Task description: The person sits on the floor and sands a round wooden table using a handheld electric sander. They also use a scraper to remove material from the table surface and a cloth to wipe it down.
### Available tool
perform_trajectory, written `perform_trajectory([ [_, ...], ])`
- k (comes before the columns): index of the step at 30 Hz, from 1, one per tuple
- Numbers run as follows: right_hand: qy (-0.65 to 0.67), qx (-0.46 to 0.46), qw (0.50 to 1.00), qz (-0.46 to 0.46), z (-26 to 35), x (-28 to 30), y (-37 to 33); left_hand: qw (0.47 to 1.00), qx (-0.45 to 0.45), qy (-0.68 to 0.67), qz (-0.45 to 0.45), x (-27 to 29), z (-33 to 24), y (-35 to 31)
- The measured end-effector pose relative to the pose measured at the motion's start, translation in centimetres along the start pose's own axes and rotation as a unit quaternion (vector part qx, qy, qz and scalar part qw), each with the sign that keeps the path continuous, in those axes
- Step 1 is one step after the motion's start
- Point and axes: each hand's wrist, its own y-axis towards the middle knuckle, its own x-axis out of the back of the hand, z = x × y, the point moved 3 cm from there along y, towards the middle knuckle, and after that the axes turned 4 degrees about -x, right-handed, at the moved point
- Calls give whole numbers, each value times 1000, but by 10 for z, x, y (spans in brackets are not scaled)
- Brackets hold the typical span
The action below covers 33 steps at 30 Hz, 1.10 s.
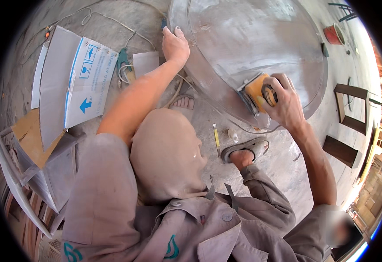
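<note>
A large round tabletop (pixel 252 39), dark and streaked with pale dust, fills the upper middle. My right hand (pixel 285 101) is wrapped round a yellow electric sander (pixel 255 89). The sander's base lies against the tabletop near its lower right edge. At the tabletop's left edge, my left hand (pixel 176 46) grips the rim with bent fingers; part of its grip is hidden. Both my forearms reach in from below, bare from the elbow.
A cardboard box (pixel 79 74) stands left, near a green tool (pixel 123 61) and trailing cords. A yellow strip (pixel 216 139) and a small white bottle (pixel 233 135) lie by my sandalled foot. Right are a red bucket (pixel 333 34) and dark frames (pixel 352 107).
</note>
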Motion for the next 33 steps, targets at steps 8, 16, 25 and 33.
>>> perform_trajectory([
  [8,-29,22,999,31,26,-6,40,1000,5,-20,3,-2,1,3],
  [16,-33,35,998,39,38,-12,67,999,2,-33,3,-3,0,2],
  [25,-52,43,997,27,39,-12,69,998,2,-56,-17,-2,2,1],
  [33,-62,62,996,33,45,-15,82,999,1,-43,-14,-4,0,2],
])
